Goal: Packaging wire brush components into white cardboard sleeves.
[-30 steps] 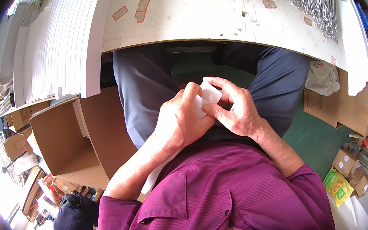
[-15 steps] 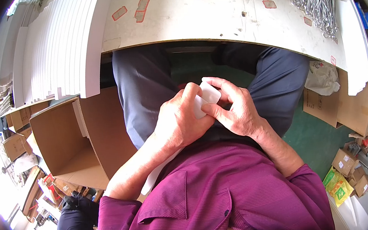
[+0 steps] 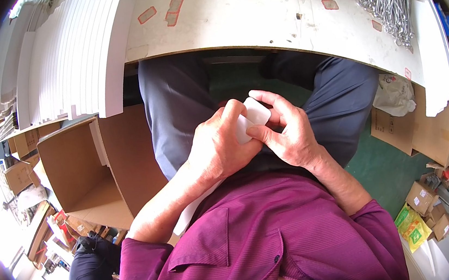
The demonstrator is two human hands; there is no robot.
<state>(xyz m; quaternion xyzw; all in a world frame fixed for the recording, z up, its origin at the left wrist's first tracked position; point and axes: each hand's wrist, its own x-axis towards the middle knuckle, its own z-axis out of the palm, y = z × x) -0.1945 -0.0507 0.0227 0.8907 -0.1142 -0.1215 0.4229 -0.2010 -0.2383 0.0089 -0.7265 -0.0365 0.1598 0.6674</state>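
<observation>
Above my lap, both hands are together on a smooth white piece with rounded corners. My left hand has its fingers curled round the near side of it. My right hand presses its thumb on the near edge, with its fingers bent round the far right side. Most of the piece is covered by my fingers. A white strip shows beneath my left forearm; whether it belongs to the same piece I cannot tell.
Ahead is a worn white table with a pile of looped metal wire hooks at its far right. White panels stand in a row at left, above an open cardboard box. Another person bends over at lower left.
The index finger of my right hand has lifted slightly off the top of the white piece. Otherwise my hands keep nearly the same place. The person at lower left has shifted a little.
</observation>
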